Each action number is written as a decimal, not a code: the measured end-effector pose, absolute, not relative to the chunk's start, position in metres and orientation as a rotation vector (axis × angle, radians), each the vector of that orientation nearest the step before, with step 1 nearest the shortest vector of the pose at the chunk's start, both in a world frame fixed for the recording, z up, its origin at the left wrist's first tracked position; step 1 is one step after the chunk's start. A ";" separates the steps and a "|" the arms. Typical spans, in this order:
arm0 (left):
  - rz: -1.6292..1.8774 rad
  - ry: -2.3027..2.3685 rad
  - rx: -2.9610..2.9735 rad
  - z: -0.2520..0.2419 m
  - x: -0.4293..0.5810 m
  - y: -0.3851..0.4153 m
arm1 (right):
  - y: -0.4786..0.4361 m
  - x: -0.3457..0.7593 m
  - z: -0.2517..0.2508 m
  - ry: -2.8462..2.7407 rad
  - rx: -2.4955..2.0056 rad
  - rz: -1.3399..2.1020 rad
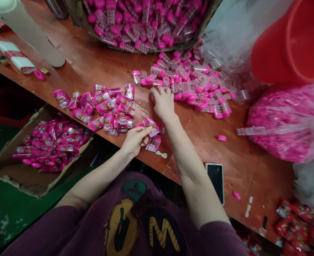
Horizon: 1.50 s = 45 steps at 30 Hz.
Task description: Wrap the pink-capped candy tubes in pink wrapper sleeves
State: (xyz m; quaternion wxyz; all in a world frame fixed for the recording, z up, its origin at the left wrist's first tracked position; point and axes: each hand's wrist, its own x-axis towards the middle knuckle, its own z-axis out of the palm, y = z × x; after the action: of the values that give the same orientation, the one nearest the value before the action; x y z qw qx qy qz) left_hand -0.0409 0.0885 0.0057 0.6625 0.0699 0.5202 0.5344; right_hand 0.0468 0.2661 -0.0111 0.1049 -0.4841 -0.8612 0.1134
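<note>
At the far left, one cardboard box (34,177) below the table edge holds a heap of pink wrapped packets, too many and too overlapped to count. On the wooden table (98,67) above it lie one white-and-red case (15,57) and a single loose pink cap (38,74). A scatter of flat pink sachets (100,108), somewhere above twenty, spreads toward the middle; their printing is too blurred to read. My left hand (134,140) is curled at the table's near edge, thumb and fingers pinched on one pink sachet (151,126), with a second sachet (153,144) lying just beneath it. My right hand (162,103) lies palm down, fingers bent onto the table at the edge of a pile of clear tubes with pink caps (194,85); whether it grips one I cannot tell. One wicker basket (146,25) of the same tubes is cut off at the top. One black phone (216,181) lies face up beside my right forearm, with two stray pink caps (221,138) nearby. At right, one red bucket (293,39) and one plastic bag of pink caps (287,121) run out of frame.
</note>
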 end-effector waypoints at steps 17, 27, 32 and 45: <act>1.089 0.979 0.112 0.011 -0.037 0.064 | 0.156 0.195 -0.017 -2.499 -1.731 0.346; 1.118 1.076 0.133 0.014 -0.003 0.046 | 0.004 0.146 -0.001 -1.036 -1.328 1.331; 1.080 1.087 0.222 0.017 0.008 0.039 | -0.009 0.136 -0.009 -0.966 -1.347 1.287; 0.957 1.032 0.389 0.018 0.007 0.034 | -0.010 0.149 -0.008 -0.612 -1.132 1.731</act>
State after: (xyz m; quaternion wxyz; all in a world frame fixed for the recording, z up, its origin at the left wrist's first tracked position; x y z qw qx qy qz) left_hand 0.0073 0.0341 0.0176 0.7450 0.1776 0.4714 0.4373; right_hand 0.1485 -0.0103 -0.0083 0.4727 -0.4625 -0.2499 0.7073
